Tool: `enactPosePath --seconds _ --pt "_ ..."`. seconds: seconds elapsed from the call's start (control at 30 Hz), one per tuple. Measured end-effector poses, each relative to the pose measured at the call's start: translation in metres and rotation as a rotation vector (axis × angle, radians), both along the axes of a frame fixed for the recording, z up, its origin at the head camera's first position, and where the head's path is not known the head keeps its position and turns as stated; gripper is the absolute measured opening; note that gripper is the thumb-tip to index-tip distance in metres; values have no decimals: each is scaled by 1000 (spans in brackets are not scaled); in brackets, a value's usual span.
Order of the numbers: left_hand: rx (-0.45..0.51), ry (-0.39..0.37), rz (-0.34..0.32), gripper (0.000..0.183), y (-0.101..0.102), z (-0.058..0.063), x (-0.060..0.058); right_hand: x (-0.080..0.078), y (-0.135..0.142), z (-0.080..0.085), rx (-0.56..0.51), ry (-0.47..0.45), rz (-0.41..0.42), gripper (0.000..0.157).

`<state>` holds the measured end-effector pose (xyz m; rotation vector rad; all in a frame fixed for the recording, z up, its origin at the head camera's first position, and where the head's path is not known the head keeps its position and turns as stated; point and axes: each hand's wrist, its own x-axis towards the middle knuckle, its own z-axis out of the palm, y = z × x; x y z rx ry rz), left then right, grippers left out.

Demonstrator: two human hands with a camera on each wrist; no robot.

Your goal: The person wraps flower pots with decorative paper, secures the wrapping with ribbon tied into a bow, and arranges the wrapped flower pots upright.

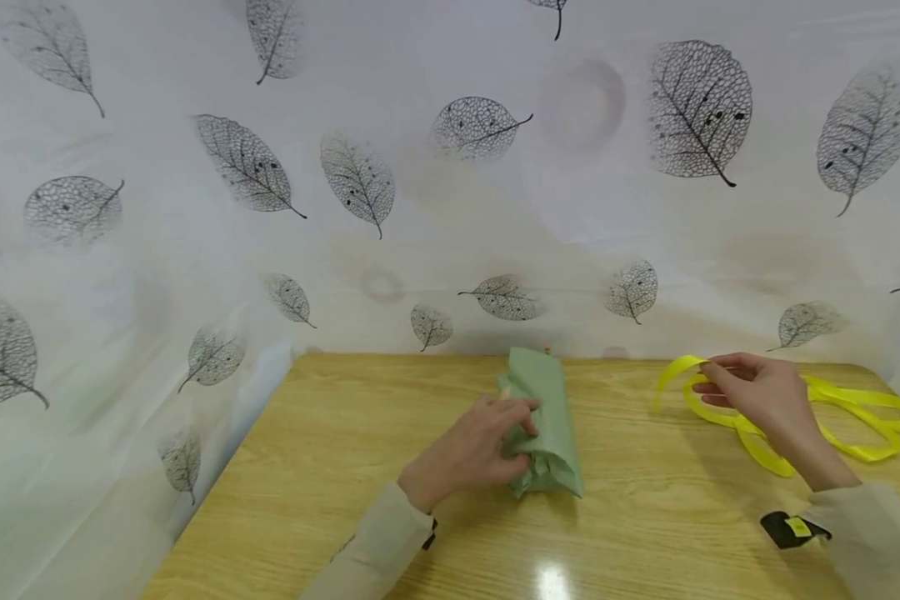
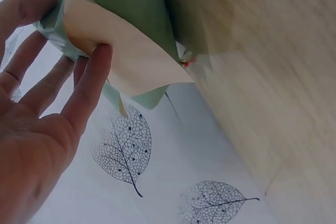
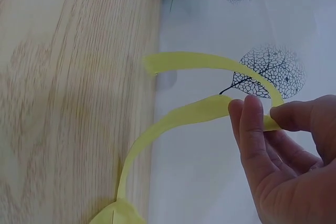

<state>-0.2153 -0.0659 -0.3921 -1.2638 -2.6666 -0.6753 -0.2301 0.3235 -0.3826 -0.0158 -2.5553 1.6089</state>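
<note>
Ribbon (image 3: 197, 112) right of green paper bundle (image 1: 553, 408): likely light, floppy; best held near tip, where our right hand (image 1: 768, 398) pinches. Left hand (image 1: 471, 448) holds bundle; paper may crumple.

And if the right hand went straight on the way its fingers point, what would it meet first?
Likely the green wrapped package, leftward across the table; the right hand pinches the yellow ribbon. The hand's height is unclear, so it could pass above.
</note>
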Motion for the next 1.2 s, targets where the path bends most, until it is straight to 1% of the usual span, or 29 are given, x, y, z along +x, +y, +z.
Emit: enactPosePath --seconds 0.17,0.43,0.6,0.7,0.83,1.0,1.1,1.13,1.2 --pt "12 -22 -15 21 -2 0 9 -1 -2 2 6 -7 5 58" --pt "58 16 -54 23 -4 -4 22 -7 -9 5 47 -30 14 60" --pt "66 3 -40 21 -3 -4 27 -20 -18 10 72 -29 38 60" --pt "53 2 -25 20 -2 -4 29 -33 -29 21 65 -27 63 60" --pt "45 14 -13 20 0 -3 30 -53 -52 43 78 -2 103 56" --pt "45 30 -7 20 1 -3 31 -74 -91 67 158 41 173 48" --pt "40 37 -3 19 1 -2 30 -85 -119 76 178 57 249 42" --pt "38 38 -2 19 1 -2 30 -89 -130 77 183 60 287 40" --pt "33 37 1 18 1 -2 30 -95 -152 77 185 55 393 41"
